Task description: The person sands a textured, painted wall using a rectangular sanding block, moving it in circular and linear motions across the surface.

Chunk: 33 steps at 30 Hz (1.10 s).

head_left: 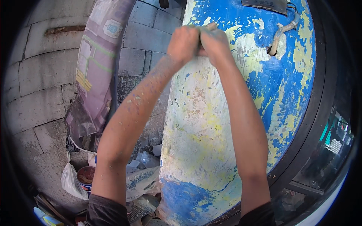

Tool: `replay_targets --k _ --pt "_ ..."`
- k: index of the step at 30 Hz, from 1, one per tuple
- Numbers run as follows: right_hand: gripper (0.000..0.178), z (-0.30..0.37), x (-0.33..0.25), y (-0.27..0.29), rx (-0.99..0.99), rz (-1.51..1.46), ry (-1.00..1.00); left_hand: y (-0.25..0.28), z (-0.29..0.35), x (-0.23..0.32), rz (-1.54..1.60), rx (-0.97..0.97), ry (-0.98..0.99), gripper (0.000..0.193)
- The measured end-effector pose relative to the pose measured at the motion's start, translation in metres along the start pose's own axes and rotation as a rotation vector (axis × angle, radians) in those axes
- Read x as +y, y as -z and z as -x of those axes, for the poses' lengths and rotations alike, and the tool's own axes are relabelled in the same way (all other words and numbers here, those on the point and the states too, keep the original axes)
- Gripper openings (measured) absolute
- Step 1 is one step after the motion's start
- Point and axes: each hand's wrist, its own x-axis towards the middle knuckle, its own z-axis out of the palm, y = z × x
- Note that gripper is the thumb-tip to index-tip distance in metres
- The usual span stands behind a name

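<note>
High on a wall panel [200,101] of peeling blue, yellow and whitish paint, both my arms are stretched up. My left hand [183,43] is closed, its knuckles pressed beside the other hand. My right hand [215,44] is closed too, and the tan end of something like a handle [211,26] sticks out above it. The rest of that thing is hidden by my fingers, so I cannot tell its kind. Colored paint flecks cling to my left forearm [141,94]. Bare whitish patches show on the panel between my arms.
A white cable [279,39] comes out of a hole at the upper right, below a dark box [266,4]. A dark frame [301,147] borders the panel. On the left are a block wall [49,83], a hanging purplish sheet [100,52], a white bag [73,180] and a paint can [86,176].
</note>
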Motion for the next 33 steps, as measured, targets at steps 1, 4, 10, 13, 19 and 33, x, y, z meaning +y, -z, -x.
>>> replay_targets --k 1,4,10,13,19,33 --pt "0.037 0.011 -0.004 0.007 -0.005 -0.129 -0.046 -0.006 0.000 0.002 -0.036 0.085 -0.056 0.015" --pt "0.027 -0.019 0.001 0.000 0.031 0.029 0.045 -0.016 -0.009 -0.008 -0.118 0.208 -0.094 0.014" --pt "0.031 0.004 -0.015 0.008 -0.099 0.075 -0.012 0.004 -0.002 0.000 0.026 -0.059 0.059 0.016" --pt "0.033 -0.017 -0.001 0.002 0.133 0.054 0.183 -0.009 -0.014 0.000 -0.099 0.245 -0.144 0.018" --pt "0.030 0.004 -0.006 -0.005 0.107 0.028 0.121 -0.004 -0.006 -0.007 0.064 0.096 -0.032 0.015" --pt "0.029 0.020 -0.013 0.032 0.103 0.036 0.081 0.001 -0.010 0.030 0.039 0.085 -0.142 0.017"
